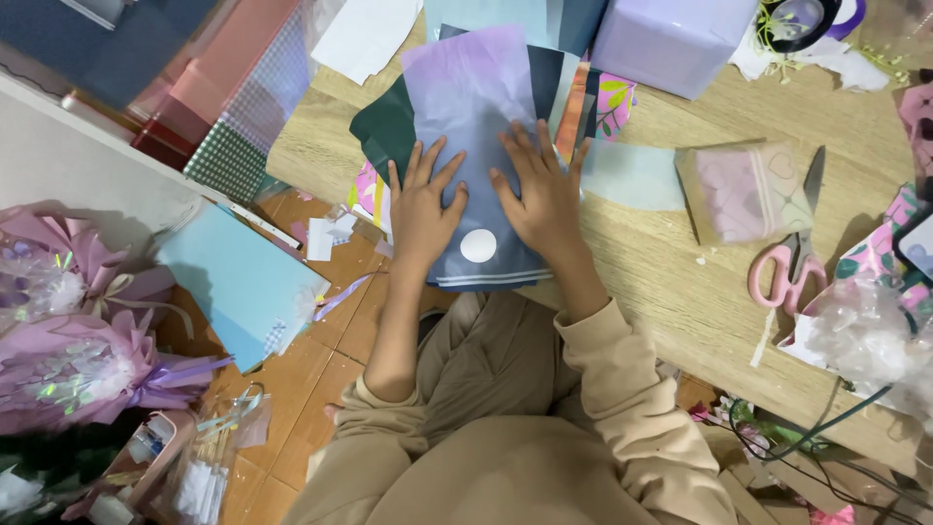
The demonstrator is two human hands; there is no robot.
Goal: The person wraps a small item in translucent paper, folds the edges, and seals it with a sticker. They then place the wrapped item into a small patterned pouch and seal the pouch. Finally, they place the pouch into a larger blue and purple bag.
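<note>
Both hands lie flat, palms down and fingers spread, on a blue-grey sheet (473, 146) at the near edge of the wooden table (671, 262): the left hand (425, 207) at about 9 o'clock of the sheet's lower half, the right hand (542, 192) at about 3 o'clock, with a white round sticker (477, 246) between the wrists at 6 o'clock. Neither hand grips anything; the fingers are apart and pressing on the paper, which hangs a little over the table edge toward the person's lap. The sheet tops a loose stack, a dark green sheet (384, 126) showing at 10 o'clock and a floral sheet (610, 105) at 2 o'clock. A lilac box (671, 39) stands at 1 o'clock from the hands, well apart. To 3 o'clock lies a clear bag of pink paper (743, 192), and just beyond it pink scissors (792, 262), untouched. Off the table at 8 o'clock, a light blue sheet (238, 282) and purple bouquets (78, 340) sit on the floor. The step in hand looks like smoothing or steadying the top sheet. Any next move, by my judgement, calls for keeping one palm down so the overhanging sheet does not slide off while the other hand lifts away.
</note>
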